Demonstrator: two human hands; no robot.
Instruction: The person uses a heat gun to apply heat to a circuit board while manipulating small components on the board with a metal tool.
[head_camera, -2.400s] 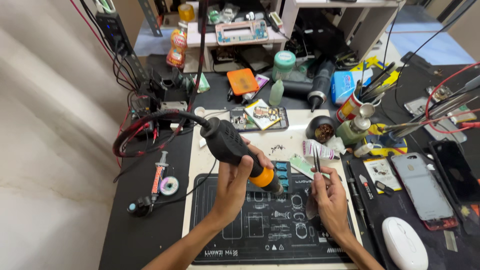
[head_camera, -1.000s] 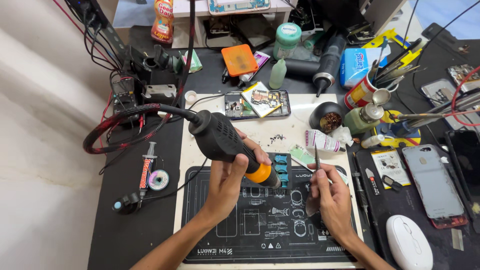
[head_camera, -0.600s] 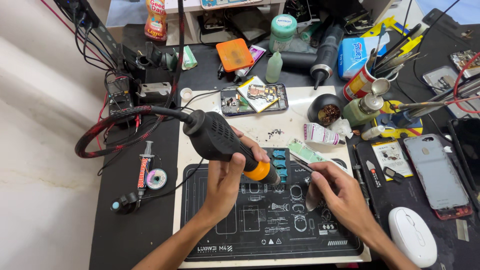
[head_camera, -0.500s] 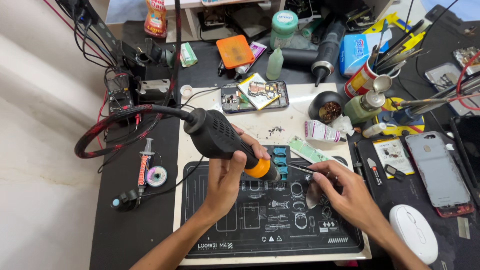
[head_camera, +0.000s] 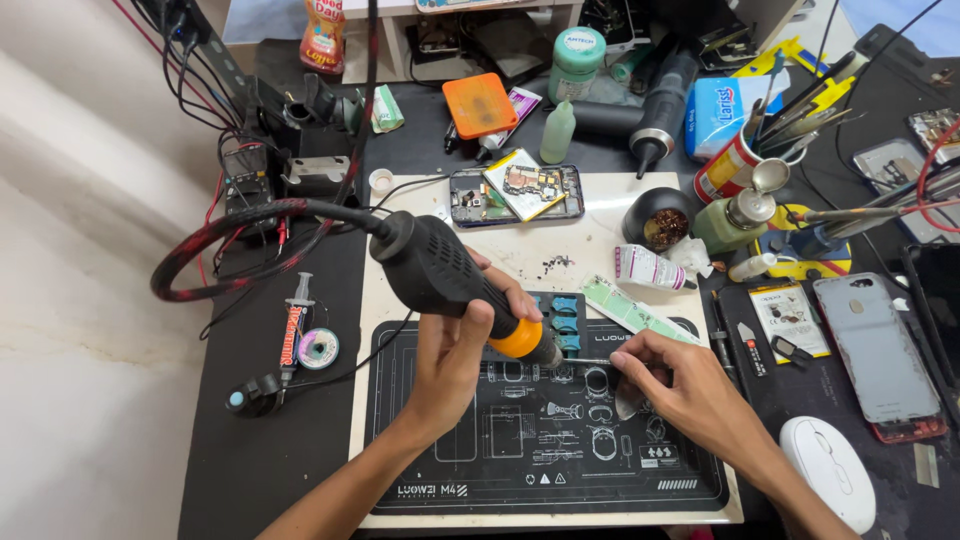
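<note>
Two hands work together: a heat gun (head_camera: 450, 280) is gripped by the left hand (head_camera: 455, 355), its nozzle aimed down at the mat (head_camera: 440, 460), while tweezers (head_camera: 590, 361) are pinched by the right hand (head_camera: 680, 385) beside the nozzle.

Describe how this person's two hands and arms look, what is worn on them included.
Both are bare: the left hand and right hand wear no gloves, rings or watch that show, and no sleeves reach the visible forearms. Fingernails are short. No markings are visible.

The light is bright and even, and it seems to come from above. Shadows under the hands are soft and short on the dark mat (head_camera: 450, 470). The white wall (head_camera: 70, 300) at the left looks almost overexposed. The centre is sharp; lines at the edges bend a little from the wide lens.
</note>
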